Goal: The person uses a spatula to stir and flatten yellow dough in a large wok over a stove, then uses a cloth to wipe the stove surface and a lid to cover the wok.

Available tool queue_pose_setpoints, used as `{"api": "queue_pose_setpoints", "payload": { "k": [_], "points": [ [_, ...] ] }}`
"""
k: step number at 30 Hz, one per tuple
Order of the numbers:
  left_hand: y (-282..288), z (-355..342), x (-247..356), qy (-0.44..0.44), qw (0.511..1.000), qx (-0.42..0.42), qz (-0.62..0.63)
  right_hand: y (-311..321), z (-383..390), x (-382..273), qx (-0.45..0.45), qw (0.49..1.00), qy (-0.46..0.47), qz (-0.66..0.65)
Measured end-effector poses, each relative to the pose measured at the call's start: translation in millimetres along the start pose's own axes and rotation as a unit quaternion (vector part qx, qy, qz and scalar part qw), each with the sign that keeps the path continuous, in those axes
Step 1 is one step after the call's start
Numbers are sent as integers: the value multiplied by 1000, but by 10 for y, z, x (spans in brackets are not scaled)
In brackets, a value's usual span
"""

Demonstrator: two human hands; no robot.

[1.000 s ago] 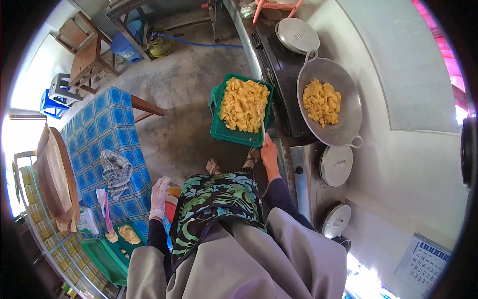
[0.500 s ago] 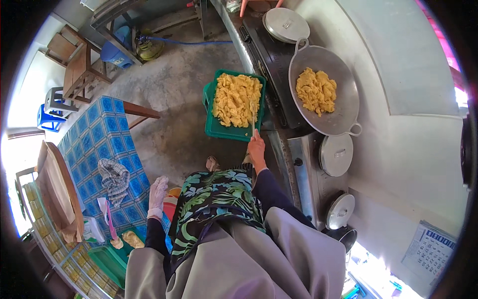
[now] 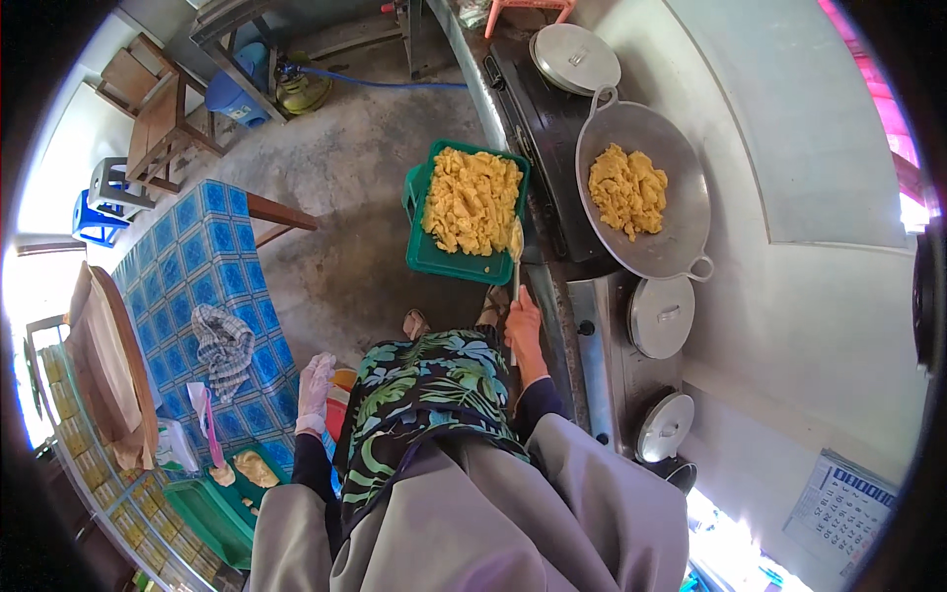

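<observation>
— Held what in the right hand (image 3: 523, 328)?

— Gripped a spatula (image 3: 516, 261) by its handle, with the bare fingers curled round it. Pointed it away from the body, head at the right side of a green tray (image 3: 444, 264), close to the near corner.

— Touched the rim with it?

— Could not tell from above.

— And saw what in the tray?

— Saw a broad, lumpy heap of yellow dough (image 3: 472, 202), spread over most of it, apart from a green strip along the near side.

— Found more dough nearby?

— Yes, noticed a smaller yellow mound (image 3: 627, 190) in a grey wok (image 3: 681, 178), on the black stove (image 3: 552, 128) to the right of the tray. Also saw a round metal lid (image 3: 577, 57) just beyond the wok.

— And the left hand (image 3: 316, 390)?

— Held it low in a clear glove, near a red container (image 3: 335, 412) and the counter (image 3: 178, 286). Could not make out the fingers as open or closed.

— Spotted what on that counter?

— Saw a crumpled checked cloth (image 3: 225, 350) on a blue patterned cover, with a pink-handled tool (image 3: 214, 434) nearer the body.
</observation>
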State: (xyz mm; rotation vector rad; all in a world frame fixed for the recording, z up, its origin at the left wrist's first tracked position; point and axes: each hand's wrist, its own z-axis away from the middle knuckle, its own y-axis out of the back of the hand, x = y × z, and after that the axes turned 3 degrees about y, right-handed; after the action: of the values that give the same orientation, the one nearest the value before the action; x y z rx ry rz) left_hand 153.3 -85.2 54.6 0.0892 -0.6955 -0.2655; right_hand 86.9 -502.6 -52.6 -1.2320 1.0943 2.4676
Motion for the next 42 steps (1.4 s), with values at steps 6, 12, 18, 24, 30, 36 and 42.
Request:
{"api": "queue_pose_setpoints", "payload": {
  "k": [6, 12, 18, 24, 30, 36, 42],
  "points": [
    [-146, -52, 175, -14, 999, -32, -21, -116, -280, 221, 26, 993, 66, -91],
    [-15, -25, 63, -12, 1000, -14, -7, 313, 354, -396, -12, 980, 160, 117],
    [-10, -77, -34, -33, 999, -18, -4, 539, 382, -342, -189, 927, 87, 311],
    [32, -17, -53, -32, 999, -7, 31, 791, -26, -376, -147, 903, 178, 362],
    [83, -9, -299, -12, 1000, 16, 8, 418, 172, -1000, -190, 920, 109, 324],
    [-1, 15, -165, -61, 998, 0, 33, -114, -266, -605, -95, 953, 169, 232],
    [187, 75, -533, -40, 998, 26, 28, -19, 335, -908, -152, 958, 87, 228]
  ]
}}
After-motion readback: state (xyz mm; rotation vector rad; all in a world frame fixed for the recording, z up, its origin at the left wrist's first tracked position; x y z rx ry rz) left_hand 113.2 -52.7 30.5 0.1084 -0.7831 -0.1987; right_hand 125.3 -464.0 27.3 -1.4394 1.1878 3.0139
